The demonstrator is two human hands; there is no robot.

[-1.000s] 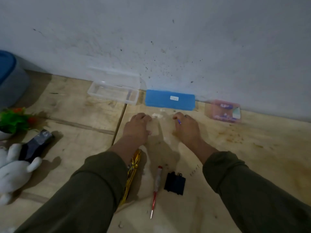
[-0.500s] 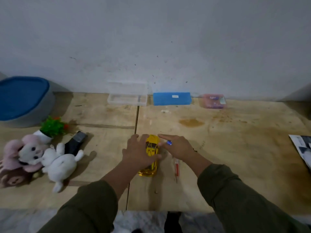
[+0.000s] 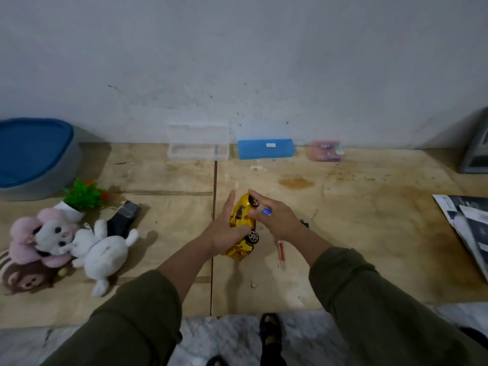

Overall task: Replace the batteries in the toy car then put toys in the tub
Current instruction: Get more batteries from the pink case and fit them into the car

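A shiny yellow toy car [image 3: 241,220] lies tipped on its side above the wooden table, wheels facing right. My left hand [image 3: 224,233] holds it from the left, thumb across the body and fingers straight up behind it. From the right, my right hand [image 3: 277,220] pinches the car's front end by the wheel. A small blue object [image 3: 266,211] shows between its fingers. The grey tub [image 3: 52,180] with a blue inside stands at the far left. Plush toys lie near it: a pink and white one [image 3: 45,233], a white rabbit [image 3: 103,249] and a brown monkey [image 3: 23,278].
A red screwdriver [image 3: 282,252] and a black cover [image 3: 305,223] lie right of the car. A clear box [image 3: 198,151], blue box [image 3: 265,149] and pink box [image 3: 326,151] line the wall. A green plant toy [image 3: 84,194], a black object [image 3: 124,217] and a magazine [image 3: 467,225] also lie here.
Both hands drew back from near the blue box to the car. The left hand took hold of it and turned it onto its side; the right hand closed on its front.
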